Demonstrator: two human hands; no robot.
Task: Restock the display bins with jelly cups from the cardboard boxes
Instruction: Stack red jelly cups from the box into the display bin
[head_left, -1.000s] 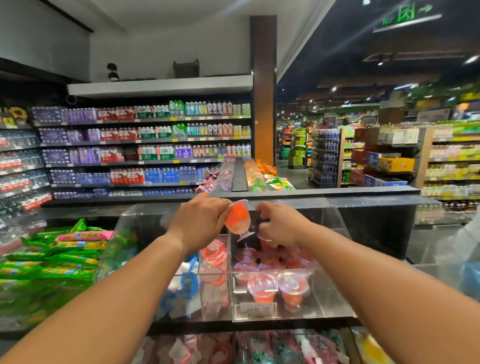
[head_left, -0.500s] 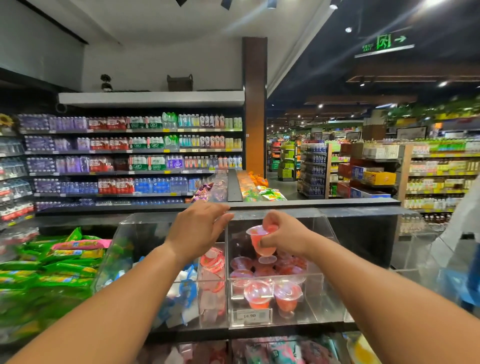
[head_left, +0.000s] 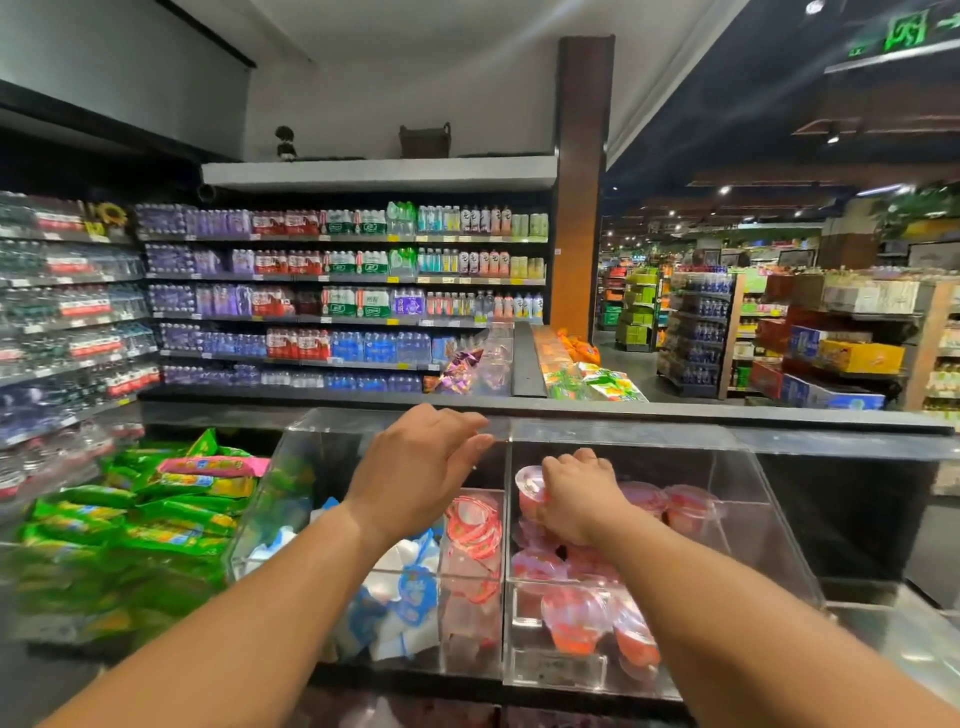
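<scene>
A clear acrylic display bin (head_left: 748, 499) stands in front of me, holding several red jelly cups (head_left: 571, 618). My right hand (head_left: 582, 499) reaches down inside this bin and grips one red jelly cup (head_left: 530, 483) at its top, just above the pile. My left hand (head_left: 421, 462) hovers over the divider between this bin and the left-hand bin (head_left: 291, 483), fingers spread and resting near the raised lid edge, holding nothing. The left bin contains blue-and-white packets (head_left: 400, 597) and red-lidded cups (head_left: 475, 525). No cardboard box is in view.
Green snack bags (head_left: 135, 519) lie piled on the left. A dark counter ledge (head_left: 675, 410) runs behind the bins. Drink shelves (head_left: 343, 291) fill the back wall, and aisles with boxed goods (head_left: 831, 358) extend to the right.
My right hand has carried the red jelly cup from above the bin opening down into the right bin. My left hand let go of the cup and now hovers by the lid edge.
</scene>
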